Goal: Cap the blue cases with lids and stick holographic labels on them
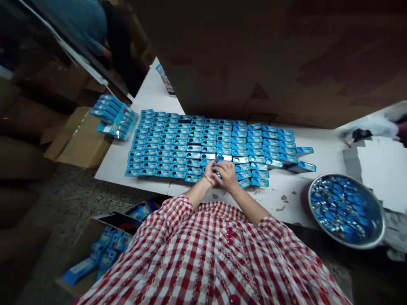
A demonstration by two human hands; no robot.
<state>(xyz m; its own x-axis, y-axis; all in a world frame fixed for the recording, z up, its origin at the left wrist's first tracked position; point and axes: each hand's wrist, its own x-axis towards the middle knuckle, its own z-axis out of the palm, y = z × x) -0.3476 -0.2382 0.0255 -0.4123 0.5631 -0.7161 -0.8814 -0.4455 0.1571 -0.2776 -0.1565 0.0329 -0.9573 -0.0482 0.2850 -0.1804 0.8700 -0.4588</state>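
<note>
The left hand [209, 173] and right hand [227, 173] meet over the blue boxes [209, 149], fingers curled. Whether they hold anything, I cannot tell. A metal bowl [376, 221] stands rightward

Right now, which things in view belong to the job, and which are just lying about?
Likely in the job:
rows of blue boxes, left hand and right hand over them
bowl of small blue pieces

Seemingly lying about:
big brown carton behind the rows
crumpled plastic at far right

wht tbl [146, 94], speckled flr [106, 191], dim lt
</note>
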